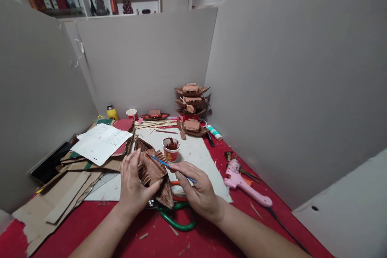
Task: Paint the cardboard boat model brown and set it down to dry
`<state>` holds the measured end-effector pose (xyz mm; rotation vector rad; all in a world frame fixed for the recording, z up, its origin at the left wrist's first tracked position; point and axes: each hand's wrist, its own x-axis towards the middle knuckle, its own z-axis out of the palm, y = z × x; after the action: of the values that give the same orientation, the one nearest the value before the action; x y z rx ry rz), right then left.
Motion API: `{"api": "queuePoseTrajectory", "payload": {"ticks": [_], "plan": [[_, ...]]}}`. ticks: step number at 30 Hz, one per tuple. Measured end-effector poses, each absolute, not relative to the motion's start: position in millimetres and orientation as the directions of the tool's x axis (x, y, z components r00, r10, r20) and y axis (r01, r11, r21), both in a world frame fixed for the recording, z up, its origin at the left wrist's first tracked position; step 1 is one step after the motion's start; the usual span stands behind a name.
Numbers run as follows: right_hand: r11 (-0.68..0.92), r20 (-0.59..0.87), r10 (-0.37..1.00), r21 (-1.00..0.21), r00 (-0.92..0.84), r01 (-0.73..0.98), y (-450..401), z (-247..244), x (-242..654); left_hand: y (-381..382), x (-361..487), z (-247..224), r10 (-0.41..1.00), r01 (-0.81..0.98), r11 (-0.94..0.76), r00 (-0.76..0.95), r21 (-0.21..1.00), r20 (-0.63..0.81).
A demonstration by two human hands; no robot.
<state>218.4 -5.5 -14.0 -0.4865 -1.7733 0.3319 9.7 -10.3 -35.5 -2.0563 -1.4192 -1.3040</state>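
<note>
1. The brown model boat (153,168) is tilted above the bench (208,236), between the two hands.
2. The left hand (133,185) grips its side, fingers and thumb spread around the roofed middle.
3. The right hand (198,187) pinches a blue paintbrush (161,162) in closed fingers, its tip at the boat's roof.
4. Just beyond stands a paper cup (171,155) streaked with brown inside, on a white sheet (195,149).
5. Green-handled scissors (178,225) lie beneath the boat; a pink glue gun (246,187) lies farther right.
6. Finished-looking boats (192,100) are stacked at the back.
</note>
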Motion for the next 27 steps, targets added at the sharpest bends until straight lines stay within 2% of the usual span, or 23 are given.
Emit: {"api": "queuePoseTrajectory", "payload": {"ticks": [7,13,27], "plan": [[0.900,0.876,0.434,-0.409,-0.212,0.153,-4.7,-14.0,217.1,-7.2,8.6,-38.8,0.547,0.859,-0.475,0.115,0.194,0.829],[0.882,0.865,0.465,-0.434,-0.189,0.183,-4.6,-14.5,218.8,-7.8,7.3,-38.1,0.557,0.868,-0.452,0.096,0.204,0.825],[0.905,0.891,0.413,-0.379,-0.186,0.193,-6.2,-15.2,218.4,-7.7,7.1,-40.4,0.549,0.873,-0.450,0.101,0.191,0.829]]}}
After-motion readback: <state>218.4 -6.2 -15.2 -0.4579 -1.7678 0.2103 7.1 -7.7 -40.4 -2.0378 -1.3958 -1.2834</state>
